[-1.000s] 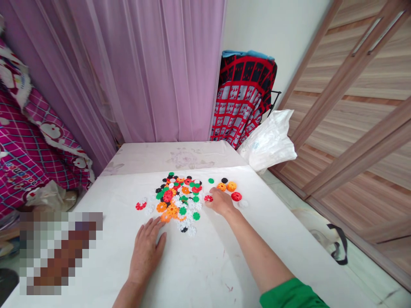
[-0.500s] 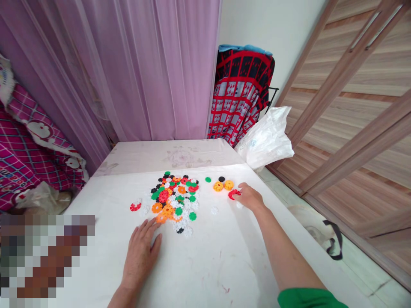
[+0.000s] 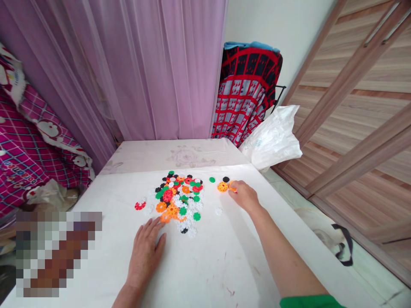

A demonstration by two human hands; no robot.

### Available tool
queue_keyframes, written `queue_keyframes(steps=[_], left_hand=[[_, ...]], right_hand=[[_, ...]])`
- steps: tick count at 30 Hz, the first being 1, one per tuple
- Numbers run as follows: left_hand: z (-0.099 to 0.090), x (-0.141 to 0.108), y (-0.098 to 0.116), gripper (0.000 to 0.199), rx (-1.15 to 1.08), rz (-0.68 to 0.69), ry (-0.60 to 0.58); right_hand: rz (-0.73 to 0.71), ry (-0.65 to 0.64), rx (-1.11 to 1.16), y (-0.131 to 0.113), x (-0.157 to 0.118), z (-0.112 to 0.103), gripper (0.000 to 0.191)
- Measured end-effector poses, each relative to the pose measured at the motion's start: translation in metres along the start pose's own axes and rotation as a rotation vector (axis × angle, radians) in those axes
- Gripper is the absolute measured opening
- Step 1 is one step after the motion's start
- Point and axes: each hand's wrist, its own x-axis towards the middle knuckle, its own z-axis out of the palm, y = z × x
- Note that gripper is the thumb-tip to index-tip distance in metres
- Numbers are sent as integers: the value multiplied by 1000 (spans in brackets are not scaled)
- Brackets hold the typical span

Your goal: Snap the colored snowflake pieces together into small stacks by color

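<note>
While the left hand (image 3: 145,256) lay spread flat on the white-covered table (image 3: 205,273), open and merely resting beside the heap of plastic snowflake discs (image 3: 176,201), the right hand (image 3: 244,196) curled over an orange piece (image 3: 231,185) well right of the heap; I couldn't tell whether it gripped. A green disc (image 3: 212,179), a black disc (image 3: 226,179) and an orange disc (image 3: 222,186) sat apart, as if set aside.

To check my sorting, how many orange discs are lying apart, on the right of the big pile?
2. One orange disc lies beside the black disc; the other orange disc sits partly under the right hand, at its fingertips. That hand may hide another one.
</note>
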Motion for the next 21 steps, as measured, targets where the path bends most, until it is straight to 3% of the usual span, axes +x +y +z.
queue_keyframes(steps=[3, 6, 10, 14, 21], left_hand=[[0, 0, 1, 36, -10, -4, -5], [-1, 0, 2, 35, -15, -3, -8], [-1, 0, 2, 34, -22, -1, -3], [0, -1, 2, 34, -38, 1, 10], [0, -1, 3, 33, -57, 7, 9]], right_hand=[[-186, -18, 64, -37, 4, 13, 19], [-339, -15, 116, -73, 12, 33, 25], [-491, 12, 124, -102, 21, 54, 31], [-458, 14, 106, -105, 12, 71, 28], [-417, 162, 323, -74, -20, 90, 25]])
